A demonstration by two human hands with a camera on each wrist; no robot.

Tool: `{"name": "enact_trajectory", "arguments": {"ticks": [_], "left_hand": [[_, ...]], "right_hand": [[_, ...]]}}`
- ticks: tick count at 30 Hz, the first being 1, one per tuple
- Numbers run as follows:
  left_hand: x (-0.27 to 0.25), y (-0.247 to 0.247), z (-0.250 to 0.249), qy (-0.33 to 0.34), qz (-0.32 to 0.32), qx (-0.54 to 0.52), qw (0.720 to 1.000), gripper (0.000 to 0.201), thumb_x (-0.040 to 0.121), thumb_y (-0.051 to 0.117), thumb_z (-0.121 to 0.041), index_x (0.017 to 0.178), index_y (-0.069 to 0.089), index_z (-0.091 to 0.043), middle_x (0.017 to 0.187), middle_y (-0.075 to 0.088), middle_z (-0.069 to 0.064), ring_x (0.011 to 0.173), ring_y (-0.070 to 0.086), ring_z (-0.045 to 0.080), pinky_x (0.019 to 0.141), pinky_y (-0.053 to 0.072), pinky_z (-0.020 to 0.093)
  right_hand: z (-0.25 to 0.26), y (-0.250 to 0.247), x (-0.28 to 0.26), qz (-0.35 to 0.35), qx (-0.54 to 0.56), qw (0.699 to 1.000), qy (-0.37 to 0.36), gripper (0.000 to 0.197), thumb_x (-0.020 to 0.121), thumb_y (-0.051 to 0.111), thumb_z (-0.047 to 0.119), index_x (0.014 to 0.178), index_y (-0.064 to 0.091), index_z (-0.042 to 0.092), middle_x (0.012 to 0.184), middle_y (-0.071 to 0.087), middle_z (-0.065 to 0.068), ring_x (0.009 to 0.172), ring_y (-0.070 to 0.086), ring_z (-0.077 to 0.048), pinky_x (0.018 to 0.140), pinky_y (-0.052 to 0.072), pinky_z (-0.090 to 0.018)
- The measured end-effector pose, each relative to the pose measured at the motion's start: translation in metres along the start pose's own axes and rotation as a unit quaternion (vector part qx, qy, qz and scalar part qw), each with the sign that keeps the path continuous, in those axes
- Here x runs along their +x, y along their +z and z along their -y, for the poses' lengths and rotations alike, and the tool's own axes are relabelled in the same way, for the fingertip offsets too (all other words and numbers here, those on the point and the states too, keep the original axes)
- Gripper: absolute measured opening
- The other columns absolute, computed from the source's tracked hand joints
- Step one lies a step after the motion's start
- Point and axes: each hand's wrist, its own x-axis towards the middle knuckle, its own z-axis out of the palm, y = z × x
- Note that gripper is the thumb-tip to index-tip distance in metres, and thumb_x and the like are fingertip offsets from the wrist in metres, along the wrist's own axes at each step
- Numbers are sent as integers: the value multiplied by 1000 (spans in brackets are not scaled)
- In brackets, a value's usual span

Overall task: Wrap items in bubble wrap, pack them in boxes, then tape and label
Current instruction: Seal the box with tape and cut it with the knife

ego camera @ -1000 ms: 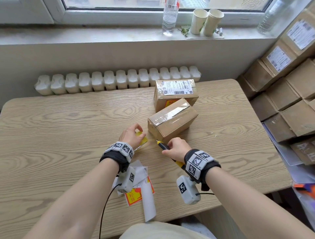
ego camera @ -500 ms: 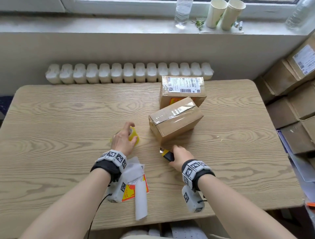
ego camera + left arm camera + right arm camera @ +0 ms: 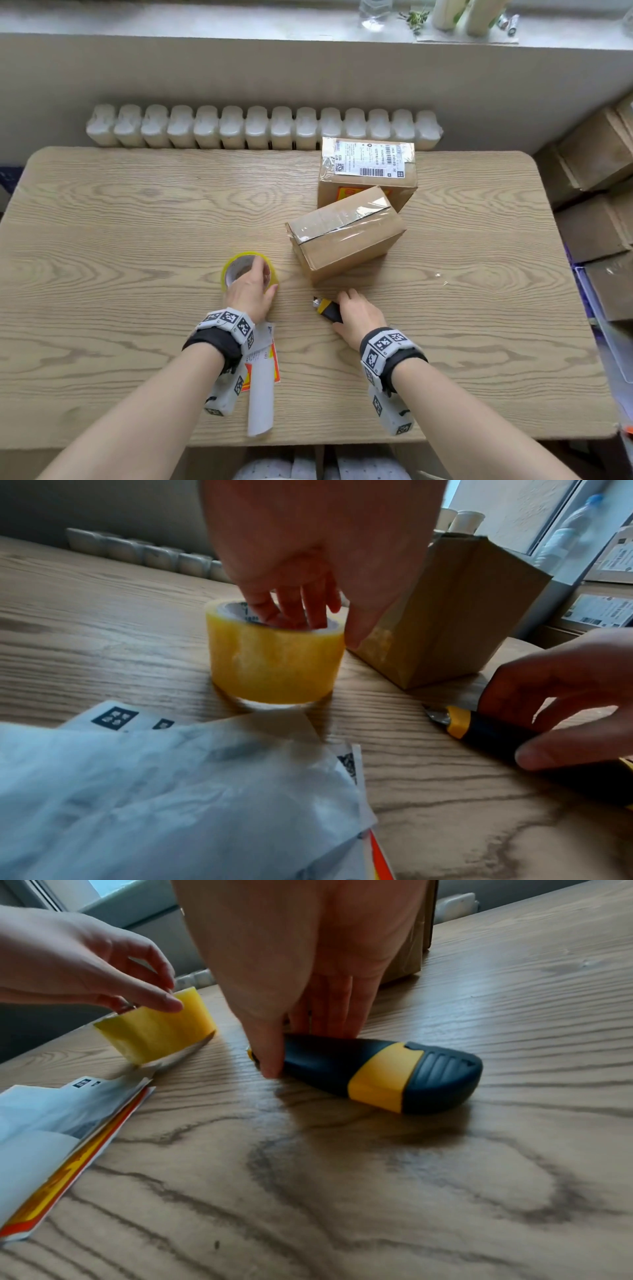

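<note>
A yellow tape roll (image 3: 226,274) (image 3: 274,664) (image 3: 161,1031) stands on end on the wooden table (image 3: 137,222). My left hand (image 3: 265,281) (image 3: 322,631) holds it, with fingers inside the core and the thumb on the outer rim. A black and yellow utility knife (image 3: 325,308) (image 3: 479,729) (image 3: 377,1069) lies flat on the table, its blade tip out. My right hand (image 3: 342,311) (image 3: 298,1050) grips its front part between thumb and fingers. Just beyond both hands sits a taped cardboard box (image 3: 346,236), turned at an angle.
A second box with a shipping label (image 3: 368,168) stands behind the taped one. Loose label sheets and backing paper (image 3: 262,377) lie under my left wrist near the front edge. Stacked cartons (image 3: 596,205) fill the floor at the right. A radiator (image 3: 260,126) runs behind the table.
My left hand has carried the tape roll left, away from the box, and it now stands on end. My right hand has brought the knife down flat onto the table.
</note>
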Motion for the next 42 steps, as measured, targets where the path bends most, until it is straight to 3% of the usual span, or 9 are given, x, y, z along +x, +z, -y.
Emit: {"name": "enact_trajectory", "arguments": {"ticks": [4,8,13,16,19,22,30,37,42], "left_hand": [[0,1,-6,-19,10,4,1000,27,90,58,-29,103,45,-9,95,60,8,93,59,30,71,44,39],[-2,-7,-18,16,-122,-96,988,17,88,61,-20,98,55,-7,86,54,1,87,56,25,77,45,38],[-6,-20,-50,129,-198,-76,969,39,88,44,-28,114,56,-2,123,54,16,108,54,32,90,45,38],[-3,-12,-61,128,-97,-79,984,58,91,43,-41,139,39,-8,154,24,11,140,26,21,112,26,34],[1,-4,-67,112,-35,-102,988,68,98,39,-40,150,11,-7,158,-6,3,145,-4,11,118,3,25],[5,2,-71,99,-8,-122,988,68,100,37,-31,149,-3,-6,149,-22,-3,140,-18,6,117,-5,22],[9,8,-73,92,21,-156,983,69,101,34,-18,145,-16,-3,151,-30,7,134,-28,7,101,-17,2],[13,-3,-62,123,56,-194,972,67,101,34,-12,146,-15,-10,147,-28,-8,138,-22,3,112,-8,14],[22,-8,-61,109,76,-291,947,71,92,39,8,150,2,-13,150,-9,-16,143,-7,4,116,-2,21]], "right_hand": [[-2,-6,-4,-93,1,993,-68,24,92,50,30,105,55,11,104,58,-6,98,56,-25,81,43,-36],[-3,-20,-6,-227,-13,962,-151,24,82,44,28,68,58,16,60,57,2,56,56,-21,61,41,-31],[3,-58,0,-358,-1,917,-177,14,82,51,19,77,61,11,74,59,-4,67,55,-23,65,40,-30],[5,-72,9,-315,-6,939,-138,37,83,56,20,116,61,5,119,62,-11,111,59,-25,94,43,-34],[4,-79,13,-197,-34,970,-141,67,90,16,46,149,22,14,157,16,0,145,14,-13,116,6,-30],[1,-75,18,-146,-53,977,-145,79,81,-8,55,151,3,21,158,-3,8,145,-6,-7,113,-12,-26],[-19,-75,21,-141,-80,979,-125,75,82,-8,55,151,-2,25,153,-13,14,145,-6,-6,113,-13,-27],[-49,-84,18,-181,-58,982,-21,69,90,-3,51,151,-1,20,159,-5,5,146,-8,-11,117,-11,-29],[-35,-84,24,-192,-37,978,-79,72,86,-2,53,151,5,24,158,-4,8,146,-5,-11,116,-10,-31]]}}
